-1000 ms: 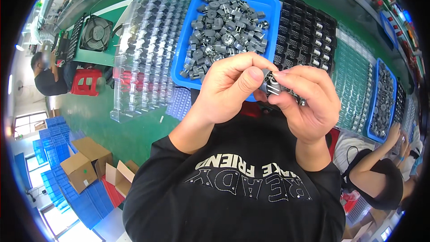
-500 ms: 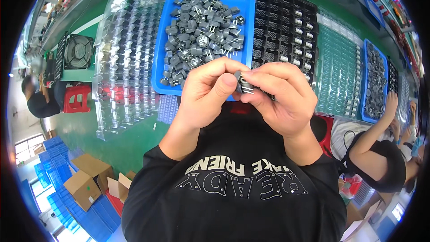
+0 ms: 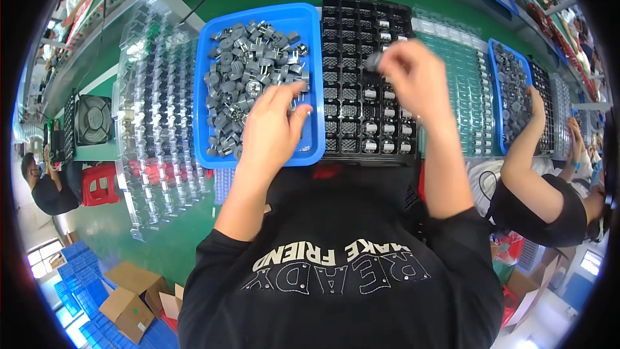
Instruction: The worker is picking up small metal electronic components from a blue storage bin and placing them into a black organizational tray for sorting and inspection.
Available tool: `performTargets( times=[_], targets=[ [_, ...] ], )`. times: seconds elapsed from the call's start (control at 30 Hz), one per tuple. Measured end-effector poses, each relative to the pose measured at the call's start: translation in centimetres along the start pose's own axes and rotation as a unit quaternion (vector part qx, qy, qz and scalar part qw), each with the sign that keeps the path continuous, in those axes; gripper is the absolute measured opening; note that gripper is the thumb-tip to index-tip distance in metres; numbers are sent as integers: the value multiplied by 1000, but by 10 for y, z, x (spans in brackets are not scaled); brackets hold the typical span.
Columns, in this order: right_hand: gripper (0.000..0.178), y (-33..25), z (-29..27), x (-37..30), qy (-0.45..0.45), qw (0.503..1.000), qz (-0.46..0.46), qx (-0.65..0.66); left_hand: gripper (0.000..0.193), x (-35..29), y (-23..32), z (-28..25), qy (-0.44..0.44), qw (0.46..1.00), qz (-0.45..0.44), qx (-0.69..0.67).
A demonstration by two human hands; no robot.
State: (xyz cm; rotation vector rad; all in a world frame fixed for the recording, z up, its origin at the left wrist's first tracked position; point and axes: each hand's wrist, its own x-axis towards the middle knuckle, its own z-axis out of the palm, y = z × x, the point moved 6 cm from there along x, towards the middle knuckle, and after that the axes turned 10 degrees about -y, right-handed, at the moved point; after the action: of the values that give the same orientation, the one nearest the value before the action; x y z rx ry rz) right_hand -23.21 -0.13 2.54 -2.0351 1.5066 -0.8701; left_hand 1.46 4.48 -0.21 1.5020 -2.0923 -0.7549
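My right hand [image 3: 416, 81] is over the black compartment tray [image 3: 330, 148], its fingertips pinching a small dark grey round component [image 3: 373, 61]. Pins on that piece cannot be made out at this moment. Silvery parts sit in several of the tray's pockets, mostly along its right columns and near rows. To the left, a blue tub [image 3: 315, 58] is heaped with grey round components [image 3: 226, 77], some showing thin metal pins. My left hand [image 3: 271, 126] hangs over the tub's right side, thumb and fingers apart with nothing visible between them; its fingertips are close to the heap.
Clear plastic blister trays [image 3: 155, 129] are stacked to the left, and another clear tray [image 3: 452, 90] lies right of the black one. Further right stands a second blue tub [image 3: 500, 90], where a co-worker's arm [image 3: 526, 136] reaches in. A black fan [image 3: 92, 119] stands far left.
My hands have parted from where they both held a pinned component before my chest. The right carried a component up and over the black tray; the left moved to the tub. The view also shifted.
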Motion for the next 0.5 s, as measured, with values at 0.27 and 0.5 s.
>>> performTargets(
  times=[0.27,0.5],
  targets=[
    [12,107,-10,115,3,982,34,-186,39,41,11,16,-9,962,5,272],
    [14,109,11,112,21,954,6,-299,42,38,14,17,22,959,38,279]
  ],
)
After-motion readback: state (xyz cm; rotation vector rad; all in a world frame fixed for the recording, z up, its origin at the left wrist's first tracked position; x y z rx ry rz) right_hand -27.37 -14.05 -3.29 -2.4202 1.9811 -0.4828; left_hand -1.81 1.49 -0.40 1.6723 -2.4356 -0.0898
